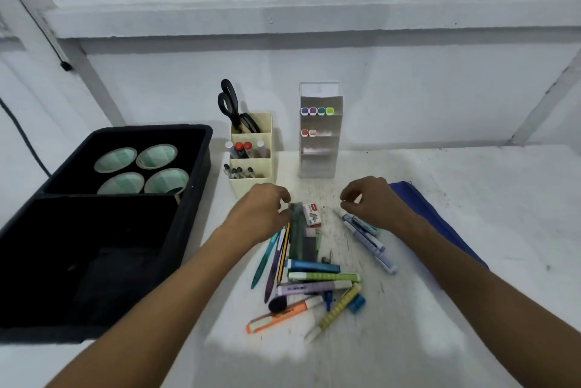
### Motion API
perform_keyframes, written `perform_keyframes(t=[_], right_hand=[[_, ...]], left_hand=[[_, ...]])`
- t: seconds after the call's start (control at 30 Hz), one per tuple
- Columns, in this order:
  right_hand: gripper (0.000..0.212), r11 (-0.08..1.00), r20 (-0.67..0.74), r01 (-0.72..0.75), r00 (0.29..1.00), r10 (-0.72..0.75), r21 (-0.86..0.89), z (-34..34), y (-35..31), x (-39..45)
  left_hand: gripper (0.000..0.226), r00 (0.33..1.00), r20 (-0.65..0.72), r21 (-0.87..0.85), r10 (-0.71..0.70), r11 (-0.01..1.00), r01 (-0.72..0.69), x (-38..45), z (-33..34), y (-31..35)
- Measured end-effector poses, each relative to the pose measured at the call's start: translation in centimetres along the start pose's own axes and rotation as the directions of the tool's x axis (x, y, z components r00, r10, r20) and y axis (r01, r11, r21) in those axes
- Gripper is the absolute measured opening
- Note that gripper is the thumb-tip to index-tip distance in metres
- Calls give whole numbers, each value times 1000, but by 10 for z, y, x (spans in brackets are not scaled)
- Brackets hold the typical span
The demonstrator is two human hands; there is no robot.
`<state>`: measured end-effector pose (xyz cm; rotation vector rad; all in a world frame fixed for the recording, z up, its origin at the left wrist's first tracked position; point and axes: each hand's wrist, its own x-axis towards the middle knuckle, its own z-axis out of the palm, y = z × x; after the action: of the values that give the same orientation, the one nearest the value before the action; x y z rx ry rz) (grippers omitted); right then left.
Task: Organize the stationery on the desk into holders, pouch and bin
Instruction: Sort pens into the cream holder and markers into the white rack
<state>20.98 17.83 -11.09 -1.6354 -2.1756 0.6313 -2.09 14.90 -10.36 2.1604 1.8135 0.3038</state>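
Loose stationery lies in a pile on the white desk: pens and a pencil [276, 257], blue, green and purple highlighters [317, 277], an orange highlighter [281, 314] and a yellow one [340, 309]. My left hand [262, 213] pinches the far end of a dark green ruler [298, 235], next to a small staples box [312, 214]. My right hand [372, 202] hovers with curled fingers and thumb meeting forefinger over two lilac correction pens [367, 241]; nothing shows in it.
A cream holder [253, 181] with scissors [232, 107] and markers stands at the back. A clear tiered holder [320, 151] with several highlighters is beside it. A black bin [191, 199] with tape rolls [141, 167] is left. A blue pouch [440, 221] lies right.
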Motion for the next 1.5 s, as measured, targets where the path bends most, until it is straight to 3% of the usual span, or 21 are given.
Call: perform_keyframes(t=[0.3, 0.5, 0.67, 0.83, 1.03, 1.23, 1.4, 1.5], right_hand=[[21, 943, 130, -303, 938, 320, -138, 2, 38, -54], [32, 909, 184, -398, 891, 415, -122, 7, 43, -78], [29, 922, 165, -373, 907, 386, -105, 9, 43, -93], [23, 937, 67, -350, 934, 350, -16, 9, 48, -101], [20, 876, -25, -346, 926, 376, 336, 3, 57, -102], [24, 755, -113, -132, 958, 263, 642, -9, 46, -87], [24, 694, -168, -44, 958, 235, 719, -18, 31, -60], [18, 716, -258, 42, 946, 196, 697, -28, 18, -45]], left_hand=[[34, 961, 161, -52, 227, 974, -222, 22, 40, 57], [40, 920, 263, 84, 291, 943, -323, 54, 64, 90], [41, 915, 283, 151, 287, 929, -337, 63, 72, 81], [34, 910, 294, 90, 293, 939, -332, 65, 67, 74], [27, 871, 381, 48, 310, 934, -353, 60, 53, 66], [20, 935, 249, -91, 254, 967, -239, 61, 19, 57], [23, 987, 120, -287, 105, 956, -67, 62, -8, 55], [31, 990, 43, -374, 133, 921, -107, 58, -26, 56]])
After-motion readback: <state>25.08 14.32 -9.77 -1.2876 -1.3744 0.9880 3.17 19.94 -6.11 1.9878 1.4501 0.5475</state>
